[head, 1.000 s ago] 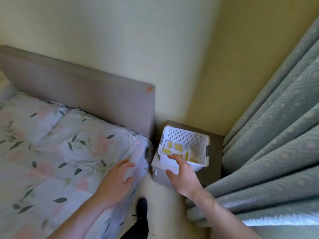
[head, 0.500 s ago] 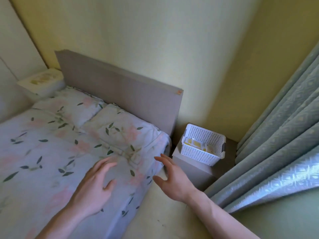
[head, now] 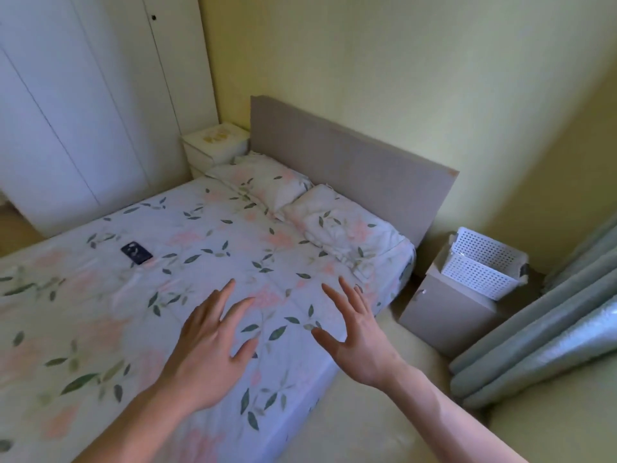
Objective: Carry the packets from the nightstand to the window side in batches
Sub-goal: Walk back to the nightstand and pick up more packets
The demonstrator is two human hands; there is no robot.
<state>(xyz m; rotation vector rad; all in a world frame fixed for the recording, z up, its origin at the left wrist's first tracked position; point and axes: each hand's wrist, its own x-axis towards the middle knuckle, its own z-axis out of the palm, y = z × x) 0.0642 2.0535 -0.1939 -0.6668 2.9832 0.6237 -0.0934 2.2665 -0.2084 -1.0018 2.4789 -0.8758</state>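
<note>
- Left hand (head: 207, 349) and right hand (head: 359, 339) hover over the bed (head: 100, 329), palms down, fingers spread apart, holding nothing.
- A dark phone (head: 136, 252) lies on the floral sheet; two pillows (head: 300, 202) rest against the headboard (head: 350, 168).
- Yellowish packets (head: 217, 136) lie on the white nightstand (head: 213, 148) across the bed; their long axis is too blurred to tell.
- A white basket (head: 480, 262) sits on the grey cabinet (head: 447, 312) beside the curtain (head: 551, 325).
</note>
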